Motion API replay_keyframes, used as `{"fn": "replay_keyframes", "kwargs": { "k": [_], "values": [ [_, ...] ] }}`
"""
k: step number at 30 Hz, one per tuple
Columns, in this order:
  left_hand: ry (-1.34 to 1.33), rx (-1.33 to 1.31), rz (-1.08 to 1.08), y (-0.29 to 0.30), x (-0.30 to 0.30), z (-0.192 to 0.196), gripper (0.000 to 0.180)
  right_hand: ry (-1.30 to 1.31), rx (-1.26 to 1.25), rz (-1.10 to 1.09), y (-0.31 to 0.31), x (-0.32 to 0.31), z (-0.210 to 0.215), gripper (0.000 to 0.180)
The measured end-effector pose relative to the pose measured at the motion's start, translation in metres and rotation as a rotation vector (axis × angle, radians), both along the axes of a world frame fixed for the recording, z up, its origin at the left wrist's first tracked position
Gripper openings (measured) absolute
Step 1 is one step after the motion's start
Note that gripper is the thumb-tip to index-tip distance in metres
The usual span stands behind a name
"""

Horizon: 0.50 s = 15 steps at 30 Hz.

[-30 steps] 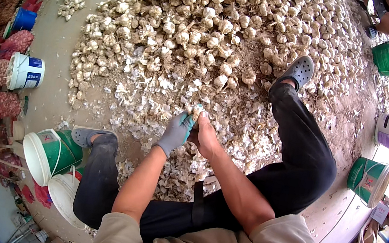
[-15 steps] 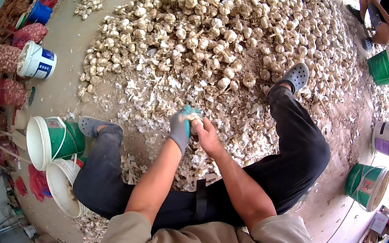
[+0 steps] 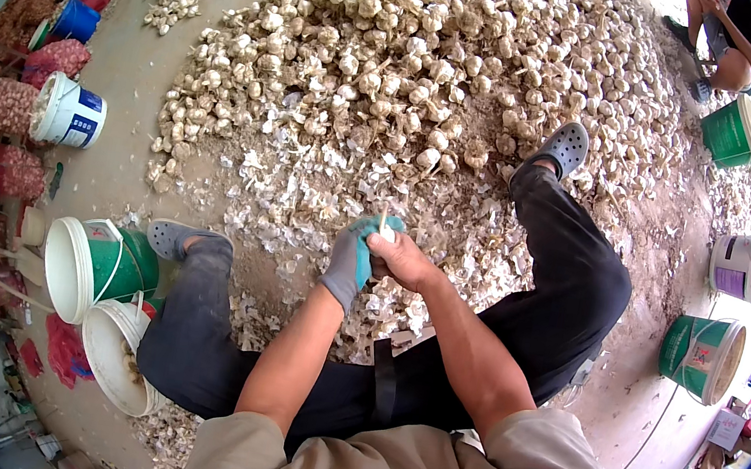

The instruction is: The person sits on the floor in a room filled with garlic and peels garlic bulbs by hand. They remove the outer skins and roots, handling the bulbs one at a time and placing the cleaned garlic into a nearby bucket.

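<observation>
While the person sits on the floor with legs spread, the head view shows both hands meeting at the centre of the frame over a single garlic bulb. The left hand, in a grey and teal glove, has its grip closed around the bulb from the left and below. The bare right hand has its grip closed on the same bulb from the right; whether it also holds a blade cannot be told. A thin pale stem stands upright above the fingers.

To do this step well, in my judgement:
- Keep the gloved hand as the fixed support and let the bare hand do the working motion.
- Hold the bulb over the loose husks between the legs, so that scraps fall there.
- Keep the stem pointing away from the body.

The large garlic heap fills the upper centre of the frame, within forward reach. A green bucket and a white bucket lie tipped at lower left, just beside the left leg. More green buckets stand at the right. Another person crouches at upper right, well apart.
</observation>
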<state>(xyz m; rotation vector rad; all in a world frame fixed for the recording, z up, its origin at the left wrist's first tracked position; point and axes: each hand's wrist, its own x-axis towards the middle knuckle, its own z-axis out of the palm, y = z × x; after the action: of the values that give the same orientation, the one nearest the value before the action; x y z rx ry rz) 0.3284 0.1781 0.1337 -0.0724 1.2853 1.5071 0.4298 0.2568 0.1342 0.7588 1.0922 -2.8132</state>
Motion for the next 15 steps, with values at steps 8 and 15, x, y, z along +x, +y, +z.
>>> {"fn": "replay_keyframes", "kwargs": {
  "k": [8,15],
  "values": [
    [-0.388,0.348,0.022,-0.012,-0.037,-0.001,0.055,0.065,0.584,0.332,0.016,-0.013,0.048,0.058],
    [0.019,0.236,-0.233,0.002,0.0,0.03,0.068,-0.036,0.869,0.174,0.034,-0.001,0.033,0.055]
  ]
}}
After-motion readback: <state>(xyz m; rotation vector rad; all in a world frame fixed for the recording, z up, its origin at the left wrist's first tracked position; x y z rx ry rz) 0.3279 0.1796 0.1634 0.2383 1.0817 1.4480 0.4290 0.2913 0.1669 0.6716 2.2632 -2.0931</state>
